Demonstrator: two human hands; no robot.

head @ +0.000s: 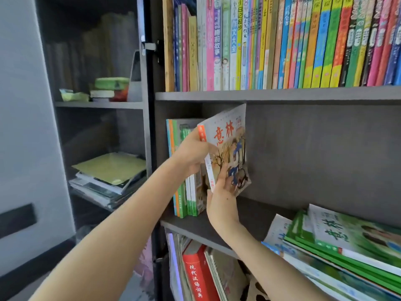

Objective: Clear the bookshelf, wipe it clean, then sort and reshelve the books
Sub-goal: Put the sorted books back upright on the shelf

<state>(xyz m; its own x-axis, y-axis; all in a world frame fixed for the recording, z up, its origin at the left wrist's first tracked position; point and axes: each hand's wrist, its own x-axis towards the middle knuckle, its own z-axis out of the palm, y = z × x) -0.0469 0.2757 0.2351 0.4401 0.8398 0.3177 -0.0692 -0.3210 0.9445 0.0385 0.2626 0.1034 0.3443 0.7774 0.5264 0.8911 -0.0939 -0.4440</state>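
Note:
A grey magazine with red characters and an orange-topped spine [230, 135] stands tilted at the left end of the middle shelf [256, 216]. My left hand [193, 153] grips its spine near the top, thumb on the cover. My right hand [221, 198] holds its lower edge from below, fingers spread on the cover. Behind it, a few upright books with green and orange spines [182, 200] lean against the shelf's left wall. A stack of green magazines [347, 242] lies flat at the lower right of the same shelf.
The upper shelf holds a full row of colourful upright books [282, 44]. Below, a red dictionary [196, 276] leans among other books. The left cabinet holds a flat pile of papers [110, 174] and small stacked books [108, 89]. The middle shelf's centre is bare board.

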